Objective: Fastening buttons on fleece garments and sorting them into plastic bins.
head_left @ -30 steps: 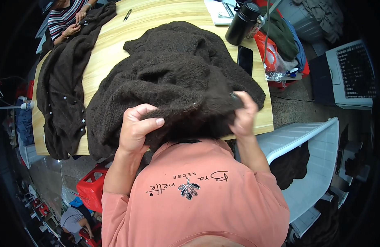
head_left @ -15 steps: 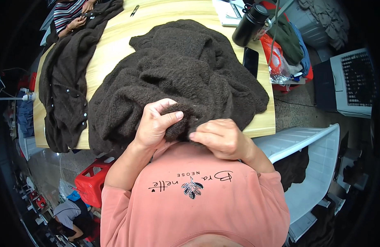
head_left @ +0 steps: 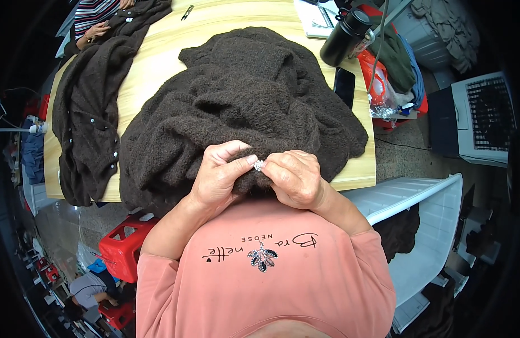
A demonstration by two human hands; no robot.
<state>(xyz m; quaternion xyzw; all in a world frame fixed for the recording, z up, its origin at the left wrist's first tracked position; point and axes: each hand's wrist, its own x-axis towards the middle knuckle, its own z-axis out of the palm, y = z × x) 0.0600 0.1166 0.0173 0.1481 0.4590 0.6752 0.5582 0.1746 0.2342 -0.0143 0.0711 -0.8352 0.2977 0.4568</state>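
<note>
A dark brown knit garment lies heaped over the near middle of the table, its front edge gathered up close to my chest. My left hand is closed on that edge, thumb on top. Between my two thumbs shows a small, shiny whitish button against the knit. My right hand pinches it from the right, fingers curled, the tips partly hidden. Whether a needle or thread is there I cannot tell.
Another brown garment with several pale buttons runs along the left, near another person's hand. Thread snips, a black bottle and a phone lie or stand on the table. A red stool and white bin flank me.
My right hand has come in against the left one and lifted slightly. The whitish button now shows between the thumbs. The garment heap stays put.
</note>
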